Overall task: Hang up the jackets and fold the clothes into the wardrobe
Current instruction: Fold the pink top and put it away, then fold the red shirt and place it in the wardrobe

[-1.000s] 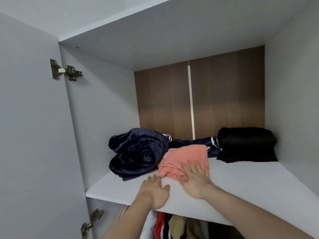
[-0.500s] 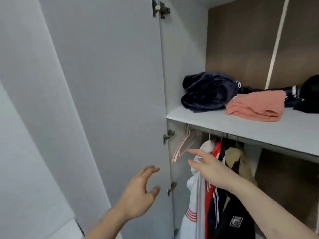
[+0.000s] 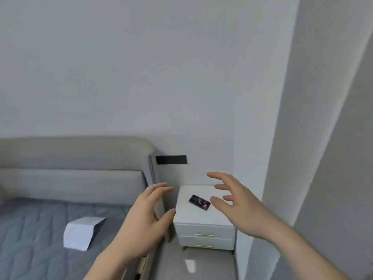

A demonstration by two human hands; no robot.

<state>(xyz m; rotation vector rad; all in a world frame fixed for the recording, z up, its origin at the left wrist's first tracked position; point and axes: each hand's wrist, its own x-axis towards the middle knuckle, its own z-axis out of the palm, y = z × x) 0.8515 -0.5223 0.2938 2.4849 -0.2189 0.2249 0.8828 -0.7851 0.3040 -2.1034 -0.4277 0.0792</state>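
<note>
A: What are the hands doing?

B: Both are raised in the air with nothing in them. The left hand (image 3: 144,220) has its fingers loosely spread and slightly bent, thumb apart. The right hand (image 3: 237,205) is the same, fingers fanned out and relaxed. Neither touches anything

A: And what lies around them?

B: A bed (image 3: 40,235) on the left with a grey-blue quilted mattress, stitched in soft curved lines, and a padded grey headboard (image 3: 74,158) with a rounded top corner. On the mattress lies a white folded thing (image 3: 79,233), flat and angular; paper or cloth, I cannot tell. Beside the bed stands a small white nightstand (image 3: 203,229), smooth and boxy, with two drawers and thin brass-coloured handles. A dark phone (image 3: 199,202) lies flat and askew on its top. A black rectangular plate (image 3: 171,159) sits on the plain pale wall (image 3: 141,67) above it

A: Where are the jackets and clothes?

B: None show in this view, nor the wardrobe's inside. A tall pale grey panel (image 3: 333,138) runs up the right side; whether it belongs to the wardrobe I cannot say

A: Anything cut off?

B: The bed runs out of view at the left and bottom, both forearms leave at the lower edge, and the whole picture is rather soft
</note>
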